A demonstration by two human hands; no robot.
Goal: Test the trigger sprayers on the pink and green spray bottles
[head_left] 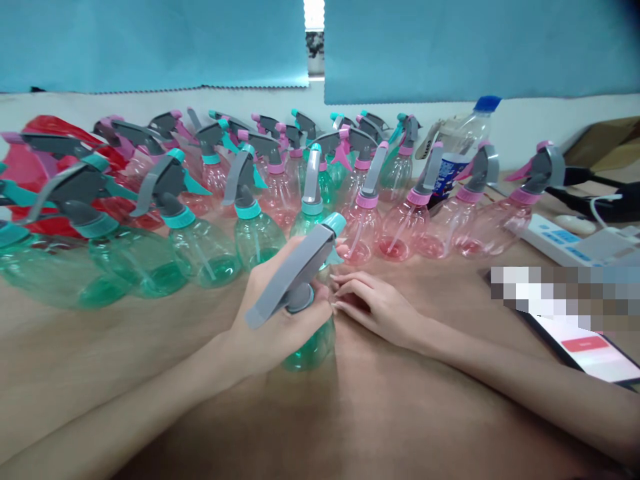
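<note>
My left hand is wrapped round the neck of a green spray bottle with a grey and teal trigger head. The bottle leans a little on the table, its nozzle pointing away to the upper right. Part of its body is hidden behind my fingers. My right hand rests on the table just right of that bottle, fingers loosely curved and a gap between thumb and fingers. Nothing shows in it, and its fingertips come close to the bottle; whether they touch it I cannot tell.
Green spray bottles and pink spray bottles stand in rows behind my hands. A clear bottle with a blue cap rises at the back right. A power strip and a phone lie at right; red plastic is at left.
</note>
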